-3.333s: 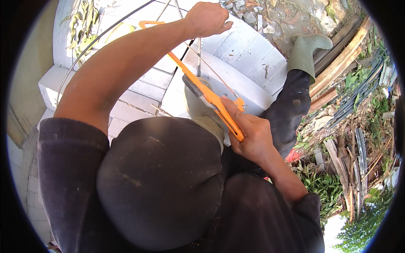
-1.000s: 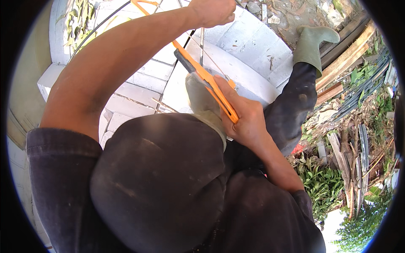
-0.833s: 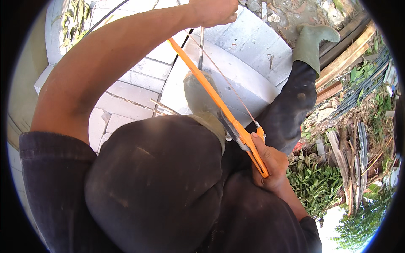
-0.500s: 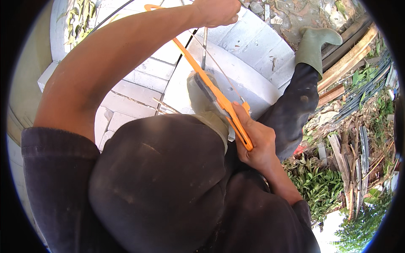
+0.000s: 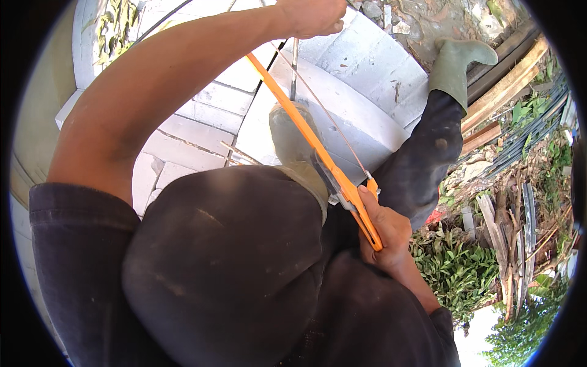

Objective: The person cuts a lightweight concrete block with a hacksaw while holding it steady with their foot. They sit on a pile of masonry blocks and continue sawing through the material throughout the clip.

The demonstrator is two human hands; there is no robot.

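Observation:
My right hand (image 5: 389,227) is wrapped round the handle end of an orange hacksaw (image 5: 304,129), thumb along the top. The saw slants up and to the left, its thin blade taut beside the frame; its far end is hidden behind my left forearm. At the top, my left hand (image 5: 315,17) is closed, apparently round a thin metal rod (image 5: 295,70) that comes out below it. Where the blade meets the rod, if it does, is hidden by my left arm. A pale, smooth-faced block (image 5: 361,125) lies under the saw.
Light blocks (image 5: 211,113) lie to the left, with dry leaves (image 5: 116,30) beyond. My green boot (image 5: 452,64) stands at the far right. Wooden boards (image 5: 507,85), a bundle of thin rods (image 5: 532,131), split wood (image 5: 498,244) and green plants (image 5: 458,269) are on the right.
My right hand has drawn the hacksaw back toward me, down and to the right. My left hand has barely moved.

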